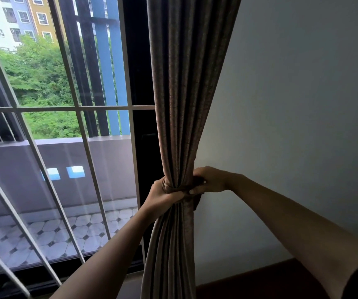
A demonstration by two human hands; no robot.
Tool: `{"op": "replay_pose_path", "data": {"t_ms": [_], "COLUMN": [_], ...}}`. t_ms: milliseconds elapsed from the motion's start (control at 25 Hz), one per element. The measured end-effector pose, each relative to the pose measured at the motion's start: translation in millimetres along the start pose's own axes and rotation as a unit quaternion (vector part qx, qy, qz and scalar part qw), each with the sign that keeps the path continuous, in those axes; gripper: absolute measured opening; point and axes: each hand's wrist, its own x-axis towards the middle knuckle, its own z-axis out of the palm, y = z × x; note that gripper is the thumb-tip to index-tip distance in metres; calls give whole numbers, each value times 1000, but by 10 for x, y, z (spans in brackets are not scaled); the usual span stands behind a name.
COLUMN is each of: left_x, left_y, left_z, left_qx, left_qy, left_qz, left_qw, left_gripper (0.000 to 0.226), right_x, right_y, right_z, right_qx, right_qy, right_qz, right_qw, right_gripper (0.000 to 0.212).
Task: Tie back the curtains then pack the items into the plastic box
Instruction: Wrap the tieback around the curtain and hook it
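Note:
A grey-brown curtain (186, 93) hangs gathered into a narrow bundle between the window and the wall. A band of the same cloth, the tieback (179, 187), wraps round the bundle at its waist. My left hand (163, 196) grips the curtain and the tieback from the left side, fingers curled round the front. My right hand (208, 180) pinches the tieback's end on the right, close to the wall. Part of the tieback is hidden behind my fingers. The plastic box and the items are not in view.
A large window with white bars (81, 130) fills the left, with a tiled balcony (55, 231) beyond it. A plain pale wall (292, 104) stands to the right. A dark wooden surface (260, 283) lies at the lower right.

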Motion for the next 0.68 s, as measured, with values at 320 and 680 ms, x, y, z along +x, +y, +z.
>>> {"op": "replay_pose_path", "data": {"t_ms": [320, 680], "left_x": [-5, -78], "left_y": [-34, -36], "left_z": [-19, 89], "left_qx": [-4, -11], "left_qy": [13, 85], "left_qz": [-20, -37], "left_qw": [1000, 996], "left_gripper": [38, 55], "right_x": [-69, -408], "right_y": [-83, -142], "right_z": [32, 111], "right_qx": [-48, 56], "right_qy": [56, 66], "right_qz": [5, 89], "right_qw": [997, 992], "right_gripper": [50, 11]}}
